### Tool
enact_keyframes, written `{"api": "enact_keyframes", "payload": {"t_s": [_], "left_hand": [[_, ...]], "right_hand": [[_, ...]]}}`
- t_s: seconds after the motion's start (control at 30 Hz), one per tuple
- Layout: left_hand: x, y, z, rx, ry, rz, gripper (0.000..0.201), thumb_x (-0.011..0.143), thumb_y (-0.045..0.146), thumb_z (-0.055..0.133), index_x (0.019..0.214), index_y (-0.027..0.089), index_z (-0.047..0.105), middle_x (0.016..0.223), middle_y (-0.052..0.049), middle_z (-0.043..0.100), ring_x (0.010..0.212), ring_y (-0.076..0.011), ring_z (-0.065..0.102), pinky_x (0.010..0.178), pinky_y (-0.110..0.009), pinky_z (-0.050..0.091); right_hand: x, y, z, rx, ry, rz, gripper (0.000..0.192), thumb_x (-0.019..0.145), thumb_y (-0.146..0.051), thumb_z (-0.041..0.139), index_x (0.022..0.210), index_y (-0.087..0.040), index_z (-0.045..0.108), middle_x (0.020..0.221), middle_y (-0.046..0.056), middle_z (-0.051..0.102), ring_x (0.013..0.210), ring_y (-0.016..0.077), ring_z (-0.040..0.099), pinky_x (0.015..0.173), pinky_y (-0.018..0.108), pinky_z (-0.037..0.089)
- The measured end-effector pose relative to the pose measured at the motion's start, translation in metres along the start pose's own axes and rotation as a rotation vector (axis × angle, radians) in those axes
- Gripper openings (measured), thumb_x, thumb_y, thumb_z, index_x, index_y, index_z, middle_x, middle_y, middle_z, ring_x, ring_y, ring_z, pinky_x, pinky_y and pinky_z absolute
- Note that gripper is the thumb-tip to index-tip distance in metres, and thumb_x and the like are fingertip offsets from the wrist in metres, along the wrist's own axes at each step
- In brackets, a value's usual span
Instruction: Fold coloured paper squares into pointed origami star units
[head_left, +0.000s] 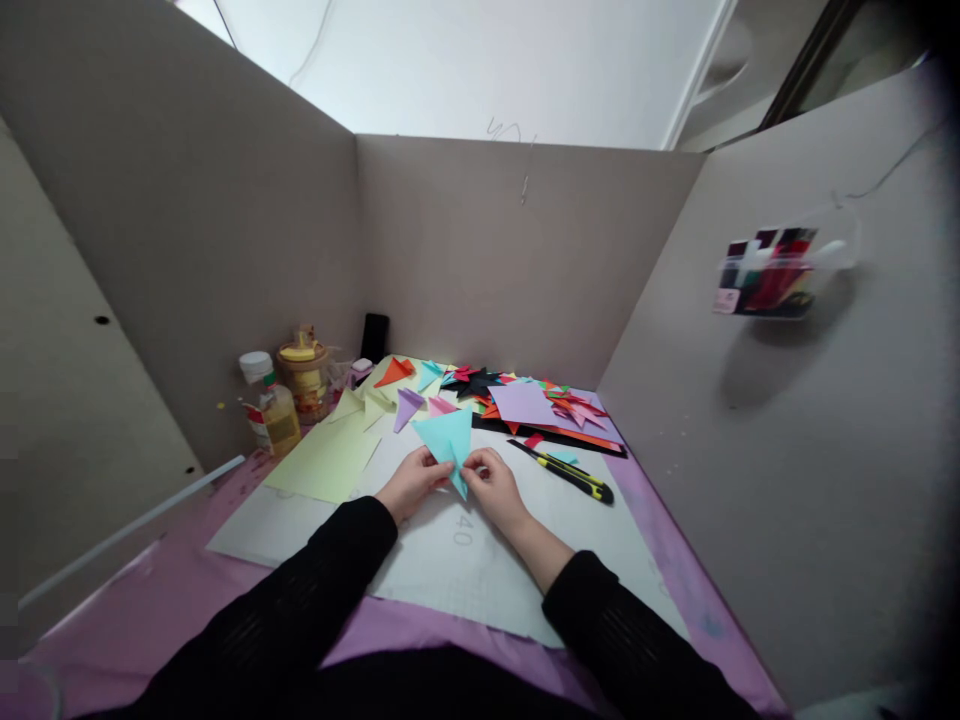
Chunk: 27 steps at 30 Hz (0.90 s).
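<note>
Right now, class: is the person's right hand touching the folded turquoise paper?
Touching. The head view shows the right hand pinching the lower tip of the turquoise paper, with the left hand gripping it from the other side.

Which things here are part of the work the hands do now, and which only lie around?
In hand: turquoise folded paper, left hand, right hand.
Lying about: utility knife, yellow-green sheet, pile of coloured papers, bottle.

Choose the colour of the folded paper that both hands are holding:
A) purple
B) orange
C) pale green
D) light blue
D: the left hand and the right hand pinch the lower tip of a light blue folded paper above the white sheet.
</note>
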<state>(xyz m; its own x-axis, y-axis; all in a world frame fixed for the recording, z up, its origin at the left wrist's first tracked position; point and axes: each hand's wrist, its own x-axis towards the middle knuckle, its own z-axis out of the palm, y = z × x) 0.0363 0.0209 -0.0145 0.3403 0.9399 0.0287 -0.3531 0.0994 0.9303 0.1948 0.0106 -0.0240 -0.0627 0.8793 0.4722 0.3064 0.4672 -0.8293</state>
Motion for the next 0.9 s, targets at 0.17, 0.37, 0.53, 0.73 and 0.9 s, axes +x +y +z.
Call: {"api": "enact_keyframes", "payload": {"t_s": [0.17, 0.37, 0.53, 0.73, 0.9], "left_hand": [[0.000, -0.004, -0.002, 0.018, 0.014, -0.004, 0.033, 0.059, 0.031, 0.078, 0.080, 0.012, 0.063, 0.073, -0.004, 0.063, 0.060, -0.0116, 0.055, 0.057, -0.022, 0.039], [-0.001, 0.000, 0.000, -0.004, 0.031, 0.010, 0.030, 0.060, 0.030, 0.077, 0.081, 0.011, 0.065, 0.074, -0.004, 0.064, 0.061, -0.0114, 0.055, 0.058, -0.022, 0.040], [-0.002, 0.002, 0.002, 0.026, 0.036, 0.013, 0.029, 0.060, 0.029, 0.078, 0.077, 0.011, 0.064, 0.068, -0.003, 0.063, 0.057, -0.0109, 0.053, 0.057, -0.022, 0.040], [0.000, -0.005, 0.004, 0.061, 0.047, 0.039, 0.032, 0.062, 0.033, 0.076, 0.081, 0.011, 0.065, 0.077, -0.007, 0.067, 0.064, -0.0151, 0.058, 0.060, -0.025, 0.042], [0.002, -0.007, 0.006, 0.068, 0.092, 0.084, 0.032, 0.061, 0.028, 0.075, 0.085, 0.010, 0.065, 0.082, -0.008, 0.068, 0.068, -0.0178, 0.061, 0.063, -0.027, 0.044]], "right_hand": [[-0.001, -0.004, 0.000, 0.036, -0.037, -0.005, 0.010, 0.076, -0.024, 0.056, 0.075, -0.019, 0.065, 0.087, 0.005, 0.059, 0.082, 0.0172, 0.056, 0.064, 0.026, 0.044], [-0.001, -0.001, 0.002, 0.141, -0.056, 0.097, 0.013, 0.072, -0.029, 0.062, 0.078, -0.018, 0.066, 0.087, 0.006, 0.062, 0.080, 0.0179, 0.058, 0.065, 0.027, 0.046], [0.000, 0.003, 0.007, 0.363, 0.031, 0.228, 0.019, 0.068, -0.031, 0.065, 0.077, -0.019, 0.053, 0.065, -0.003, 0.055, 0.057, 0.0122, 0.052, 0.055, 0.024, 0.042], [0.000, 0.002, 0.009, 0.415, 0.022, 0.274, 0.028, 0.068, -0.031, 0.065, 0.085, -0.022, 0.044, 0.061, -0.005, 0.052, 0.051, 0.0115, 0.050, 0.050, 0.023, 0.040], [-0.002, 0.001, 0.011, 0.418, -0.007, 0.275, 0.034, 0.068, -0.031, 0.065, 0.091, -0.022, 0.040, 0.059, -0.007, 0.052, 0.050, 0.0111, 0.050, 0.049, 0.023, 0.040]]}}
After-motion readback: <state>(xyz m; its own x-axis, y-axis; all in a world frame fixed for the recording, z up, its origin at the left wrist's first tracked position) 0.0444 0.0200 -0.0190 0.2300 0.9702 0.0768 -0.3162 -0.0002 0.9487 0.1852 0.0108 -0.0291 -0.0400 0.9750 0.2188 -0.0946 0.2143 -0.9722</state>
